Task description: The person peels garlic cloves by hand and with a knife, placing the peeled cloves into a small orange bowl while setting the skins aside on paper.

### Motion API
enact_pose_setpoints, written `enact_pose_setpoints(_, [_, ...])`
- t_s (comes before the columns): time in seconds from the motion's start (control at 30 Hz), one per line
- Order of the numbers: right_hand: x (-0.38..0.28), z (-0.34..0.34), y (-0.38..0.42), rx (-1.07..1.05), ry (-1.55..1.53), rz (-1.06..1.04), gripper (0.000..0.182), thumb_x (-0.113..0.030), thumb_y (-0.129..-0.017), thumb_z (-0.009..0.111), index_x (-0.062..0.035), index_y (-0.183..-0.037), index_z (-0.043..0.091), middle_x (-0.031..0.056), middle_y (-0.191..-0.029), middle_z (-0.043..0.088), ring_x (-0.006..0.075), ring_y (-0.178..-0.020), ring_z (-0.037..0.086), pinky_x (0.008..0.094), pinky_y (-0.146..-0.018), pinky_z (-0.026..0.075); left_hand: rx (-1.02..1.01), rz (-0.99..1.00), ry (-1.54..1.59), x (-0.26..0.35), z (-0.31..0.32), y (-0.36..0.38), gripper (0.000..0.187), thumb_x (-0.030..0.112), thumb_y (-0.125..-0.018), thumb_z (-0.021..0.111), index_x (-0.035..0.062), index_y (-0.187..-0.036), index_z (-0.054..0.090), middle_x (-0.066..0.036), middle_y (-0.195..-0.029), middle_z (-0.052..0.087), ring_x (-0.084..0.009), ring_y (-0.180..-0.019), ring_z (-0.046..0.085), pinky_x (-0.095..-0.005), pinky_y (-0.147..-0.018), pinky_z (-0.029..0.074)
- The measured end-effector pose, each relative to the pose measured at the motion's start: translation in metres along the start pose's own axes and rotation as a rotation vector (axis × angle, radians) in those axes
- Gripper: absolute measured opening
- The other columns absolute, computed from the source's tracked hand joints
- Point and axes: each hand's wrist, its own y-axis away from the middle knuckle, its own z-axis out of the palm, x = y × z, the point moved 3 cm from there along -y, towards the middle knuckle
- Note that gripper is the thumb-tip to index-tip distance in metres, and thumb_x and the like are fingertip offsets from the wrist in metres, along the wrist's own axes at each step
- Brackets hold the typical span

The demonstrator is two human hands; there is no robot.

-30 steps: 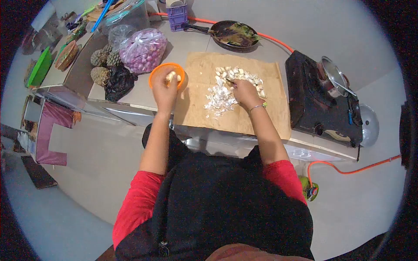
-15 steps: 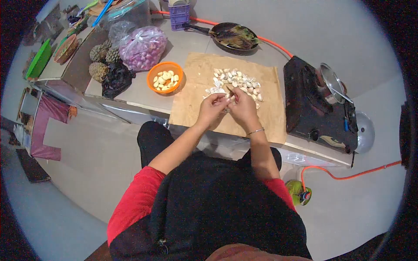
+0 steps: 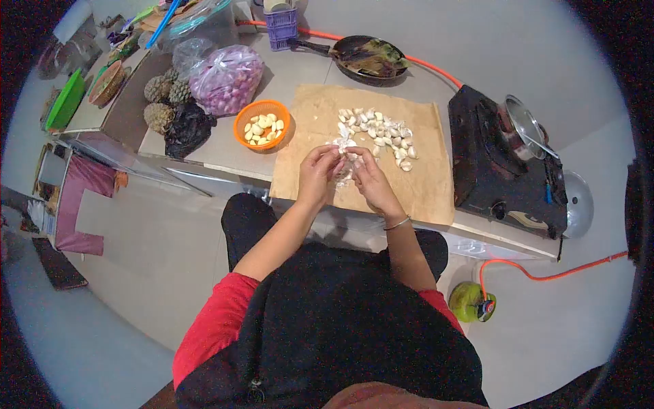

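Orange basket (image 3: 262, 124) w/ peeled cloves; both hands, left hand (image 3: 319, 174) & right hand (image 3: 368, 178), pinch garlic clove (image 3: 347, 163).

Orange bowl (image 3: 262, 124), pale garlic cloves (image 3: 378, 129)

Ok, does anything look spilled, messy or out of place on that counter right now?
Nothing spilled. Loose garlic peels lie on the brown paper under both hands, beside the unpeeled cloves. The one oddity is the paper's near edge overhanging the counter slightly.

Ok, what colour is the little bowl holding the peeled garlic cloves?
Orange: the small bowl shows best in the head view, left of the brown paper.
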Motion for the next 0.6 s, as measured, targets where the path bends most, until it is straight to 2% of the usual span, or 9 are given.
enact_pose_setpoints(0.07, [-0.003,0.001,0.001,-0.006,0.037,0.022,0.029,-0.019,-0.097,0.038,-0.0137,-0.126,0.044,-0.0003,-0.081,0.042,0.0087,-0.071,0.037,0.0222,-0.061,0.031,-0.013,-0.016,-0.025,-0.003,-0.007,-0.002,0.019,0.003,-0.086,0.059,-0.0024,-0.104,0.056,-0.012,-0.093,0.062,-0.0151,-0.081,0.062,-0.0227,-0.074,0.053])
enact_pose_setpoints(0.1, [-0.005,0.001,0.003,-0.007,0.061,0.044,0.03,-0.018,-0.097,0.038,-0.012,-0.125,0.044,0.0051,-0.095,0.05,0.0145,-0.086,0.046,0.0277,-0.074,0.037,-0.018,-0.024,-0.037,-0.002,-0.008,-0.002,0.019,0.002,-0.086,0.059,-0.0028,-0.104,0.056,-0.012,-0.094,0.062,-0.0154,-0.081,0.063,-0.0226,-0.075,0.054])
enact_pose_setpoints(0.17, [-0.006,0.002,0.004,0.004,0.12,0.056,0.03,-0.017,-0.096,0.039,-0.0106,-0.125,0.045,0.0124,-0.11,0.059,0.0226,-0.104,0.055,0.0343,-0.087,0.043,0.009,-0.044,-0.014,-0.002,-0.009,-0.001,0.019,0.001,-0.085,0.06,-0.0043,-0.103,0.057,-0.012,-0.095,0.062,-0.0156,-0.082,0.063,-0.0216,-0.075,0.053])
enact_pose_setpoints(0.27, [-0.007,0.003,0.006,0.052,0.257,0.023,0.028,-0.017,-0.096,0.039,-0.0115,-0.123,0.045,0.0173,-0.11,0.06,0.0294,-0.107,0.057,0.0372,-0.087,0.044,0.034,-0.05,-0.003,0.0,-0.007,0.003,0.017,0.0,-0.084,0.06,-0.0059,-0.1,0.058,-0.012,-0.094,0.062,-0.0154,-0.083,0.063,-0.0212,-0.073,0.054])
enact_pose_setpoints(0.33, [-0.014,0.005,0.008,0.106,0.39,0.004,0.027,-0.017,-0.096,0.039,-0.0119,-0.122,0.045,0.0193,-0.107,0.06,0.0339,-0.104,0.059,0.0388,-0.085,0.045,0.041,-0.038,-0.018,0.0,-0.007,0.003,0.015,0.0,-0.084,0.061,-0.0062,-0.098,0.059,-0.012,-0.092,0.063,-0.0151,-0.082,0.063,-0.0209,-0.071,0.053])
enact_pose_setpoints(0.43, [-0.013,0.007,0.008,0.112,0.407,-0.013,0.025,-0.017,-0.096,0.039,-0.0123,-0.12,0.045,0.0207,-0.103,0.061,0.0389,-0.1,0.059,0.0406,-0.082,0.046,0.045,0.002,-0.075,-0.002,-0.01,0.002,0.013,0.0,-0.084,0.062,-0.0056,-0.096,0.061,-0.011,-0.088,0.064,-0.0142,-0.078,0.064,-0.0202,-0.069,0.052])
enact_pose_setpoints(0.6, [-0.002,0.011,0.004,0.142,0.328,-0.067,0.024,-0.017,-0.095,0.042,-0.0093,-0.118,0.045,0.0185,-0.099,0.062,0.0331,-0.096,0.062,0.039,-0.079,0.046,0.072,0.083,-0.176,0.002,-0.009,0.004,0.014,-0.001,-0.082,0.063,-0.0054,-0.096,0.061,-0.01,-0.084,0.065,-0.0122,-0.072,0.063,-0.0197,-0.066,0.051])
